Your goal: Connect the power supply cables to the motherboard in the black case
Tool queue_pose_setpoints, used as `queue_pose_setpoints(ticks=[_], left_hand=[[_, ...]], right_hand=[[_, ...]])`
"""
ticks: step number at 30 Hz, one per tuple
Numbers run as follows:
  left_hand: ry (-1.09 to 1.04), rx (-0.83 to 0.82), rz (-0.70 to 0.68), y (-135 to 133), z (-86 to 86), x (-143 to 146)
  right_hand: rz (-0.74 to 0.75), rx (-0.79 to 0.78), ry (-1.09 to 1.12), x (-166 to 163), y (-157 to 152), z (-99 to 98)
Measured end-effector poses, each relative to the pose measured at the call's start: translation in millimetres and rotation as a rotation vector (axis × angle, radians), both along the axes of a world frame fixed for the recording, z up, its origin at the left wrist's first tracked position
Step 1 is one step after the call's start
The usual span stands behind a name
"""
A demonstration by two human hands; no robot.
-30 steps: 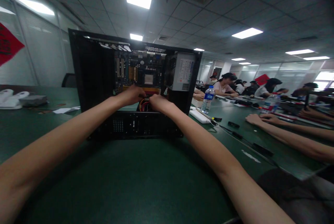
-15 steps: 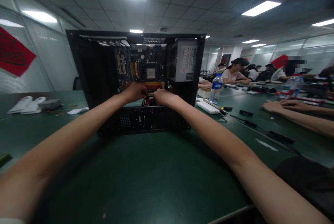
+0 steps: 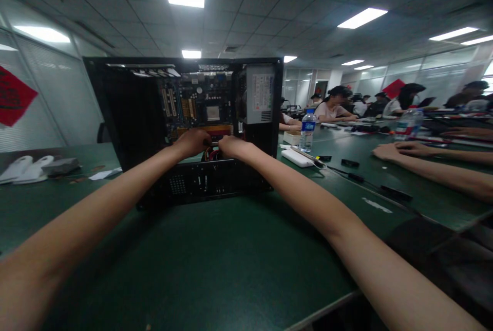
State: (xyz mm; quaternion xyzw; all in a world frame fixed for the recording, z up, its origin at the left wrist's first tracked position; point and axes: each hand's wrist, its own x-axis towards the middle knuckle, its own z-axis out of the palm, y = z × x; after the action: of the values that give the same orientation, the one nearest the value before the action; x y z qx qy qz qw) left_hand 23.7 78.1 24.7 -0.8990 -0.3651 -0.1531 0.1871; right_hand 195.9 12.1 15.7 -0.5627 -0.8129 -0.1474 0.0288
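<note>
An open black computer case [image 3: 239,177] stands upright on the green table [image 3: 208,249]. Inside it are a motherboard [image 3: 199,98] and, at upper right, a grey power supply [image 3: 256,89]. My left hand [image 3: 192,142] reaches in by the orange and red memory slots [image 3: 221,129], its fingers curled closed. Close beside it on the right, my right hand [image 3: 233,146] is also closed, in a pinch. Red, yellow and black cables [image 3: 211,154] bunch just below the fingertips. Whatever the fingers hold is too small and dark to make out.
Right of the case are a water bottle [image 3: 307,130], a white power bank [image 3: 296,157] and dark cables [image 3: 350,174]. White slippers [image 3: 33,169] and a grey block [image 3: 60,166] lie at left. Another person's hands [image 3: 389,151] rest on the table at right.
The whole view has shifted, so the case and my hands sit slightly further left and lower. Both hands stay closed at the same place inside the case.
</note>
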Motion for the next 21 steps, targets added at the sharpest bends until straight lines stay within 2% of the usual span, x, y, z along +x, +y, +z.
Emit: queue_pose_setpoints(ticks=[5, 16, 21], left_hand=[[-0.073, -0.023, -0.012, -0.8, -1.6, -0.3], [0.066, 0.031, 0.081, -9.0, 2.3, 3.9], [0.075, 0.074, 0.073, -13.9, 0.3, 6.6]], right_hand=[[0.000, -0.007, -0.001, -0.4, -0.9, 0.0], [-0.007, -0.022, 0.004, -0.1, 0.4, 0.3], [0.023, 0.003, 0.009, 1.2, 1.8, -1.3]])
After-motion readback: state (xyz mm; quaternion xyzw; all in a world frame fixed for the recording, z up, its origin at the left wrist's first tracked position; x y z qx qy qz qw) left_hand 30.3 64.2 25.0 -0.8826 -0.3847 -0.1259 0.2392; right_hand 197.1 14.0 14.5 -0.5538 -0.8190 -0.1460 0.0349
